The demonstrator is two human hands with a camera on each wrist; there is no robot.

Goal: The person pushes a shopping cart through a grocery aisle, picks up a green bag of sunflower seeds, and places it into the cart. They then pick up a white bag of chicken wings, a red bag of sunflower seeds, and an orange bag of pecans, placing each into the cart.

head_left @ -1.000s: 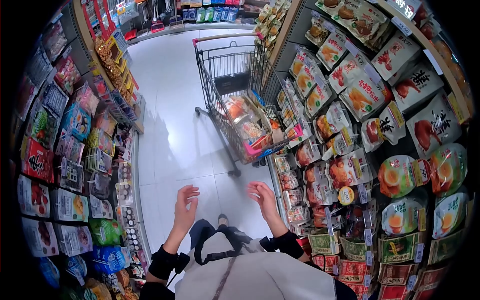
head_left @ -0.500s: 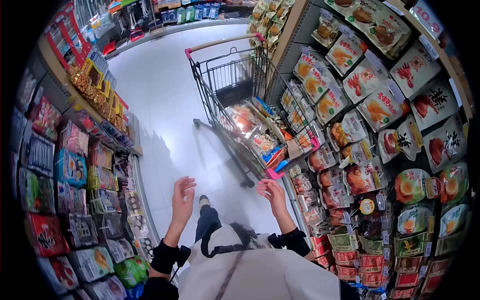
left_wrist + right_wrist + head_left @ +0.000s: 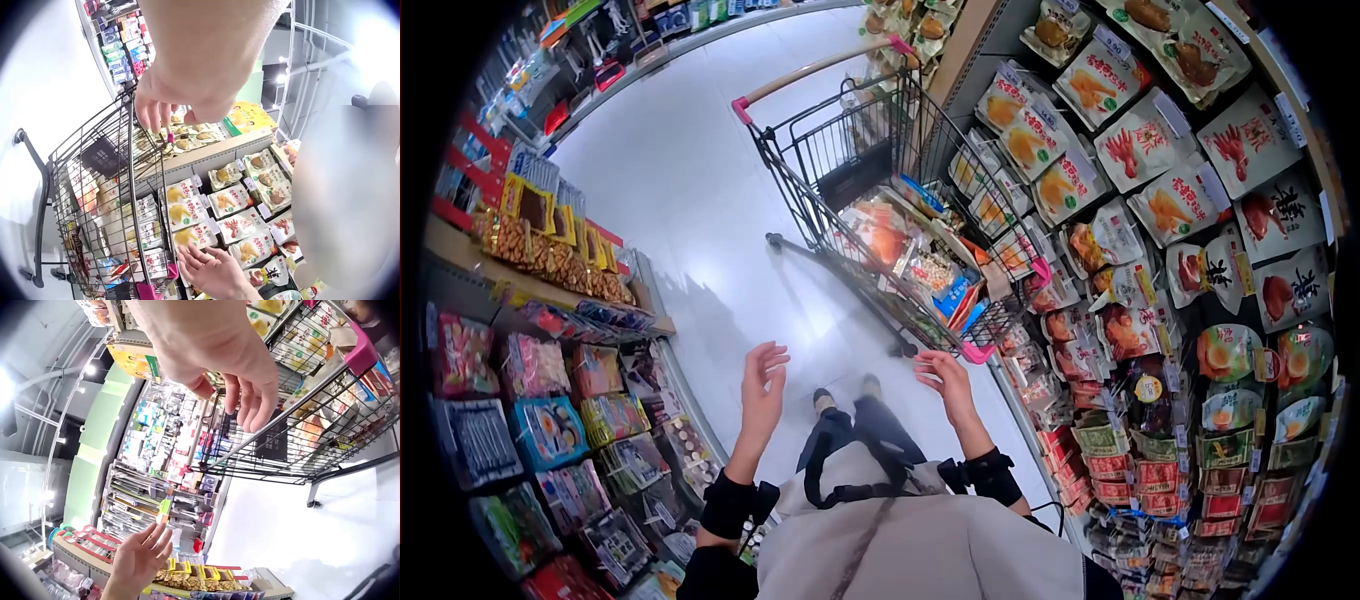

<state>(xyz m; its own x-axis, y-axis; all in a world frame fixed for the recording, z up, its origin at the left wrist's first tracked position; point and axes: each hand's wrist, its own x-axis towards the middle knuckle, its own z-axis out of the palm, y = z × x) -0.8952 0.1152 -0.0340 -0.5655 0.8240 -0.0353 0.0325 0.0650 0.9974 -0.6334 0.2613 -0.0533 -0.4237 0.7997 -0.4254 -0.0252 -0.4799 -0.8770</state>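
Both hands are raised at waist height before the person's body, and neither holds anything. In the head view the left hand (image 3: 763,395) has loosely bent fingers, over the pale floor short of the cart. The right hand (image 3: 948,392), also loosely bent, is just below the near pink corner of a wire shopping cart (image 3: 979,352). The cart stands ahead, its wooden-looking handle (image 3: 820,70) at the far end. Packaged foods (image 3: 878,235) lie in its basket. In the left wrist view the left hand (image 3: 187,81) overlaps the cart's rim, with the right hand (image 3: 215,272) below.
Racks of hanging food packs (image 3: 1165,200) run along the right side, close to the cart. Shelves of bagged snacks (image 3: 540,365) line the left. The tiled aisle floor (image 3: 690,200) stretches between them toward a shelf of household goods (image 3: 690,20) at the far end.
The head view has shifted: the left shelves sit lower and farther left, and the cart appears more tilted. Both of the person's feet now show. The hands keep nearly the same pose.
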